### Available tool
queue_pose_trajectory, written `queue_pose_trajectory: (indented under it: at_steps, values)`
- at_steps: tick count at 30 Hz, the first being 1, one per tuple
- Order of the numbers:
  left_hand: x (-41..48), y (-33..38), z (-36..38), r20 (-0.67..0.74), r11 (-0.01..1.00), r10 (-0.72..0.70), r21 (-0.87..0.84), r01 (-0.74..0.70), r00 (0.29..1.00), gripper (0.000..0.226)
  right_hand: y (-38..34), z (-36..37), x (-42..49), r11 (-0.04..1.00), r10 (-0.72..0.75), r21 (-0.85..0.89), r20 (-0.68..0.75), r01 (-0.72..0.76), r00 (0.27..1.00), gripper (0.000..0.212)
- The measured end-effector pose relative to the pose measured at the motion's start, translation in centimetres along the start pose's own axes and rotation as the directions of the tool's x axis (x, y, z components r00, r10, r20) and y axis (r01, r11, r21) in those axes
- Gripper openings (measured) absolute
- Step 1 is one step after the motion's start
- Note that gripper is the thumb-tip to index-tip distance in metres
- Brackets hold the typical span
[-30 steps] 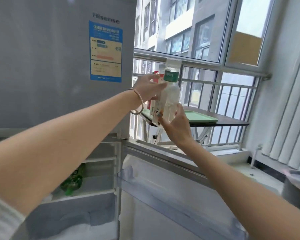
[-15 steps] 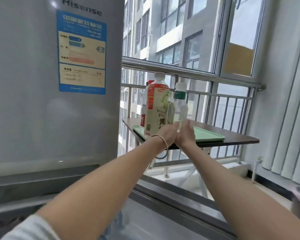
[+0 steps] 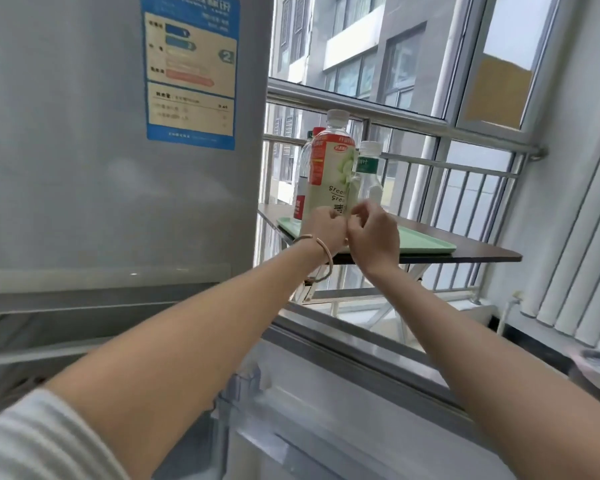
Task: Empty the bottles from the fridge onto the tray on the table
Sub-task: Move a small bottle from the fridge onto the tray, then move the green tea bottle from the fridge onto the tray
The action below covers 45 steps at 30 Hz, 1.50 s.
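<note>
Three bottles upright on the green tray, both hands just in front.

Fridge (image 3: 101, 168) at left. Left hand (image 3: 323, 230), loosely curled, empty. Red-capped bottle (image 3: 300, 188), tea bottle (image 3: 331, 174) and water bottle (image 3: 369, 174) crowd the tray's (image 3: 426, 242) left end on the table (image 3: 482, 252). Right hand (image 3: 373, 237), fingers half-curled, holds nothing.

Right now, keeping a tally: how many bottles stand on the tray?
3 visible: the big green-tea bottle in front, a red-capped bottle behind it on the left, and a clear green-labelled bottle on its right. Hands hide the tray there, so another could be hidden.
</note>
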<state>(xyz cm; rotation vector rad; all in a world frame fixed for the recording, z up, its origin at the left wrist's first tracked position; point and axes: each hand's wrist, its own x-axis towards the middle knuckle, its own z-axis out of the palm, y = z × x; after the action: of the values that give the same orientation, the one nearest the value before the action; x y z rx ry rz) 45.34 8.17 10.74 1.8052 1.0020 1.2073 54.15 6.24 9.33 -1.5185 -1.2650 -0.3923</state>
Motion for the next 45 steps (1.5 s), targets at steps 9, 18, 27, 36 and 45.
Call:
queue_pose_trajectory:
  at_steps: [9, 18, 27, 36, 45]
  values:
    - [-10.5, -2.9, -12.5, -0.134, 0.977, -0.185, 0.080, 0.196, 0.974, 0.025, -11.1, 1.9, -10.6, 0.984, -0.102, 0.174, 0.362, 0.040, 0.927, 0.018]
    - [-17.4, -18.9, -23.1, -0.014, 0.704, -0.643, 0.382, 0.599, 0.766, 0.012, -14.6, 12.7, -23.9, 0.985, -0.136, 0.173, 0.778, 0.000, 0.614, 0.020]
    - [-15.0, -33.5, -23.6, -0.260, 0.512, -0.641, 0.556, 0.655, 0.722, 0.033, -11.8, 24.8, -31.0, 0.995, 0.066, -0.032, 0.926, -0.097, 0.371, 0.034]
    - [-11.0, -42.1, -22.4, -0.250, 0.450, -0.668, 0.614, 0.648, 0.701, 0.036, -8.8, 31.3, -33.3, 0.982, 0.154, -0.099, 0.916, -0.163, 0.371, 0.039]
    - [-10.3, -42.6, -21.7, -0.247, 0.495, -0.654, 0.575, 0.652, 0.715, 0.035, -6.3, 31.0, -33.0, 0.965, 0.197, -0.110, 0.901, -0.236, 0.385, 0.035]
